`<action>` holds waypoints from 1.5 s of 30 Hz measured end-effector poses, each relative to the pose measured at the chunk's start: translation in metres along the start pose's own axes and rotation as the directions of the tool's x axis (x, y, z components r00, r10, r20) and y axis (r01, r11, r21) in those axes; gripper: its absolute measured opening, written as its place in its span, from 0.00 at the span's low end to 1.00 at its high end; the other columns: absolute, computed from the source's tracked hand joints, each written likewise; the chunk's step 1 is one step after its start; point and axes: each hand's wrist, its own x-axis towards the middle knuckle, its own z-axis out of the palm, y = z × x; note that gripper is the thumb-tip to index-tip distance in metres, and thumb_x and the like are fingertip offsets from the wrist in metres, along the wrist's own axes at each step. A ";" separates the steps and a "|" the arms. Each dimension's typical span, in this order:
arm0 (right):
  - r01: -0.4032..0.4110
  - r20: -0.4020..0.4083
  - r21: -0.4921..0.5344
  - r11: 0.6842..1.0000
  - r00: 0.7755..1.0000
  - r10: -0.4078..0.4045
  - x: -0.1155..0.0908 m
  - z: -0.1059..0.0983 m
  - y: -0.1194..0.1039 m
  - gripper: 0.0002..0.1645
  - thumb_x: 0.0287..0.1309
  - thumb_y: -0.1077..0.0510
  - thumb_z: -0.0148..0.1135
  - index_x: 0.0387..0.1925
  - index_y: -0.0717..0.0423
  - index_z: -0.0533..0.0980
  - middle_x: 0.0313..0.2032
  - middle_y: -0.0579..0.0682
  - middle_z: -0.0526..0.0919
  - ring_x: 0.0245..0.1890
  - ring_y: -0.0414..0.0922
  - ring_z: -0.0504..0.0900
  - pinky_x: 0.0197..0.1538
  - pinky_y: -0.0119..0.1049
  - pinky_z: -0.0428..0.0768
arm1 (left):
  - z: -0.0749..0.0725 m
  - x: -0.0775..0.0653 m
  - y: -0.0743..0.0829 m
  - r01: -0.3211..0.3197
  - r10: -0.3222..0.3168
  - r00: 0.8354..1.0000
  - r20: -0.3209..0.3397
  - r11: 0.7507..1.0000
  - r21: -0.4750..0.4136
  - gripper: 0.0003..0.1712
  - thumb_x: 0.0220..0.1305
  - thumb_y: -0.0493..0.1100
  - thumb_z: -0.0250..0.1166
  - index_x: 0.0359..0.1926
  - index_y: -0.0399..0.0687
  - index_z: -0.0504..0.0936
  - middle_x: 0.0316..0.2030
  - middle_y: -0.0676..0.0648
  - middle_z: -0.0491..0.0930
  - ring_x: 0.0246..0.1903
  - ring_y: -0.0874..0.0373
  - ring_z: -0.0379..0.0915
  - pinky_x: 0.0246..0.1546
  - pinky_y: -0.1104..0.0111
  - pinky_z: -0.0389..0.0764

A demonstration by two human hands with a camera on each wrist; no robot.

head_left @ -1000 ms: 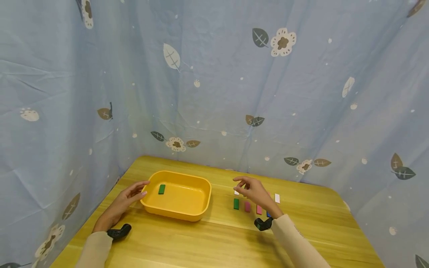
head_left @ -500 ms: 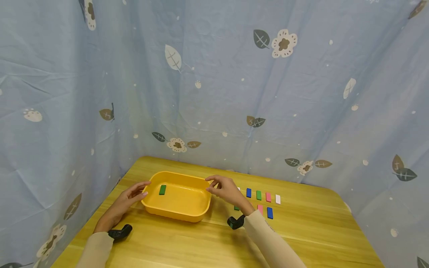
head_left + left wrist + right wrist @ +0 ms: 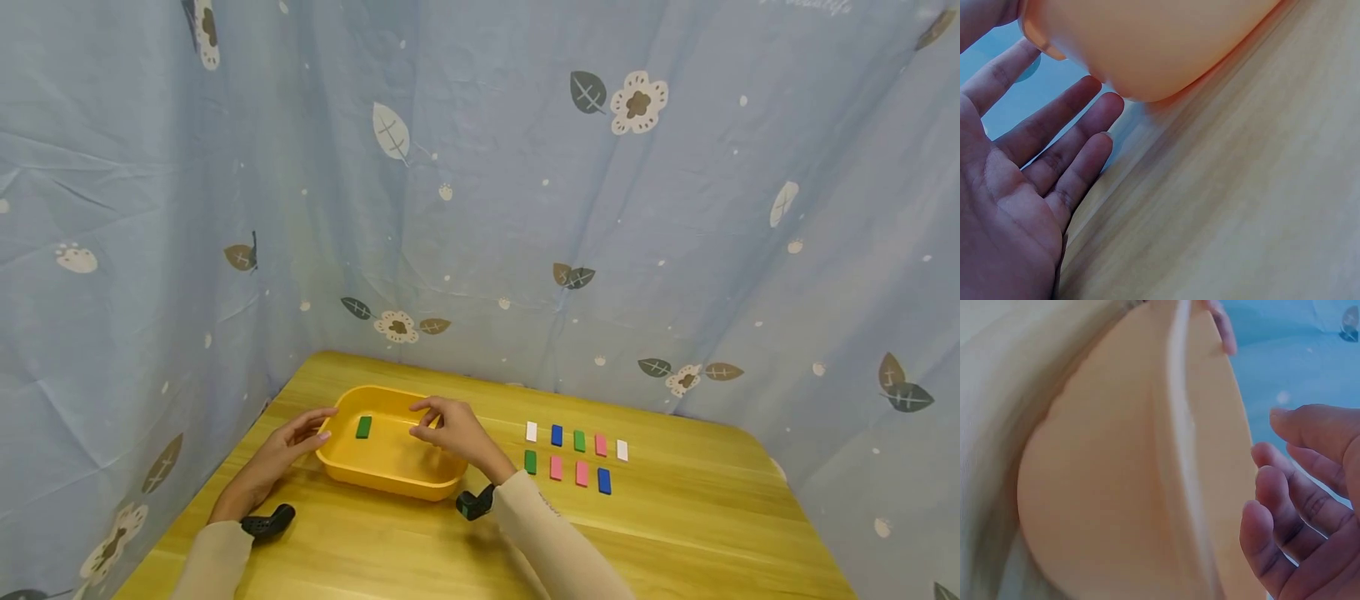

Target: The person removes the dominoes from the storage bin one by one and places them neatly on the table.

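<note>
A yellow plastic tray (image 3: 375, 479) stands on the table, with one green tile (image 3: 363, 427) lying inside it at the left. My left hand (image 3: 281, 450) rests at the tray's left end, thumb and index finger touching the rim. In the left wrist view, the other fingers of the left hand (image 3: 1041, 162) extend loosely under the tray's corner. Over the right part of the tray hovers my right hand (image 3: 453, 429), thumb and index finger apart. Nothing shows between the fingers of the right hand (image 3: 1304, 494) in the right wrist view.
Right of the tray, several tiles lie in two rows, among them a white tile (image 3: 531, 432), a blue tile (image 3: 604, 481) and a pink tile (image 3: 556, 467). A patterned blue curtain (image 3: 480, 208) hangs behind and beside the wooden table (image 3: 675, 533).
My right hand has moved left from above the tiles to over the tray, uncovering both rows. The left hand stays at the tray's rim, and the green tile inside has not moved.
</note>
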 end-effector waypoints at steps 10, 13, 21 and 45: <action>-0.042 -0.043 0.036 0.998 0.998 0.043 0.021 0.031 -0.011 0.21 0.64 0.53 0.72 0.58 0.49 0.82 0.32 0.37 0.83 0.25 0.37 0.75 0.27 0.30 0.72 | -0.001 0.004 0.006 -0.038 0.039 0.999 -0.009 0.999 0.031 0.32 0.77 0.51 0.61 0.76 0.50 0.67 0.74 0.39 0.61 0.71 0.39 0.57 0.55 0.81 0.70; -0.069 -0.044 0.064 0.996 0.996 0.072 0.027 0.043 -0.013 0.23 0.64 0.53 0.73 0.59 0.49 0.82 0.31 0.37 0.82 0.25 0.37 0.76 0.27 0.30 0.73 | -0.003 0.004 0.009 -0.027 0.027 1.000 -0.002 0.999 0.037 0.32 0.77 0.51 0.61 0.76 0.50 0.66 0.75 0.39 0.60 0.72 0.37 0.56 0.54 0.80 0.70; -0.104 -0.038 0.138 0.985 0.993 0.110 0.037 0.063 -0.016 0.28 0.64 0.55 0.73 0.63 0.56 0.78 0.31 0.41 0.82 0.26 0.45 0.82 0.29 0.31 0.79 | -0.005 0.007 0.012 0.001 -0.001 1.000 -0.004 0.999 0.052 0.32 0.77 0.52 0.61 0.76 0.51 0.66 0.75 0.39 0.59 0.72 0.38 0.56 0.56 0.76 0.71; -0.243 -0.025 0.054 0.969 0.969 0.244 0.048 0.084 -0.007 0.35 0.57 0.54 0.78 0.65 0.55 0.76 0.25 0.41 0.82 0.20 0.40 0.79 0.28 0.32 0.78 | 0.005 -0.002 0.002 0.076 -0.076 0.997 -0.032 0.997 0.004 0.33 0.76 0.55 0.62 0.77 0.55 0.66 0.75 0.45 0.61 0.72 0.44 0.56 0.55 0.80 0.69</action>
